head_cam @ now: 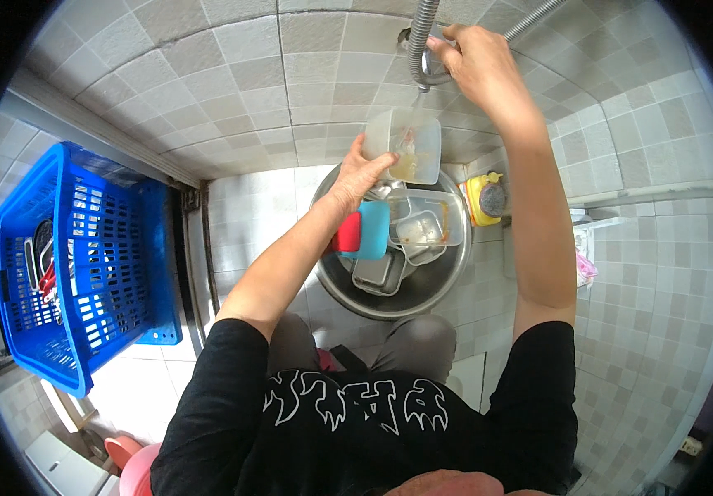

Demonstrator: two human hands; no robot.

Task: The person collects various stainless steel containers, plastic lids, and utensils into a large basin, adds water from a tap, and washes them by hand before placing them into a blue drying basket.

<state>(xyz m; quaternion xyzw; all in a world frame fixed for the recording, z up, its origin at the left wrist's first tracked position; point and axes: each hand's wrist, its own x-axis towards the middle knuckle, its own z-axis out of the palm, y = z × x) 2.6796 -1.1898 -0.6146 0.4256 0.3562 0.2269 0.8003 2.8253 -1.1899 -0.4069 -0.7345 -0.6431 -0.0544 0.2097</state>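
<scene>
My left hand [363, 170] grips a translucent plastic container [421, 149], tilted beneath a wall faucet. Water runs from the spout into it, and some yellowish liquid shows inside. On the faucet [428, 62], at its handle, rests my right hand [477, 59], its fingertips partly hidden by the flexible metal hose [420, 37]. Below the held container, a round metal basin [387, 310] holds a clear rectangular container [452, 217] with orange residue, a smaller clear container and a grey metal-looking tray [378, 276]. A light-blue item [374, 229] and a red item [348, 232] lie near my left wrist.
A yellow bottle [477, 192] with a grey scouring pad [493, 200] stands right of the basin. At left is a blue plastic basket [108, 248] with utensils inside. A tiled wall rises in front; a pink tub [139, 474] and white stool [65, 462] are at lower left.
</scene>
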